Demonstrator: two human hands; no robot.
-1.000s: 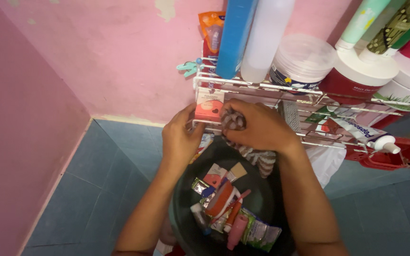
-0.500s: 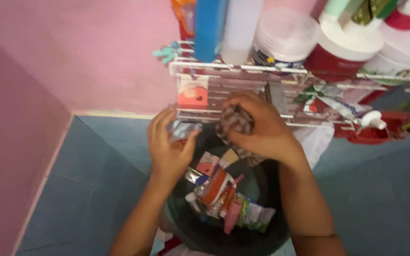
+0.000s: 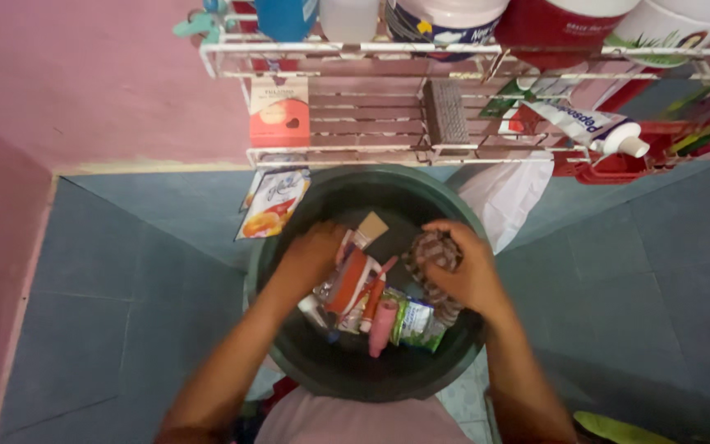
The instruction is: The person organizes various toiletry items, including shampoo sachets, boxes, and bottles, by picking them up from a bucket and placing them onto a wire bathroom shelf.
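Both hands dropped from shelf into basin (image 3: 289,362): right hand (image 3: 466,271) clamped on soft, light rag (image 3: 433,251); left hand (image 3: 310,255) loosely curled over sachets (image 3: 347,288), grip unclear.

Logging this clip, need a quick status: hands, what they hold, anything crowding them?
Left hand down in the dark basin, on the tubes and sachets. Right hand closed on a patterned cloth. White wire rack just above the basin rim.

The walls (image 3: 84,90) were painted pink, with a pale strip along the base. The floor (image 3: 141,271) was laid in blue-grey tiles. A white wire rack (image 3: 355,152) was fixed to the far wall. Lighting was dim and even.
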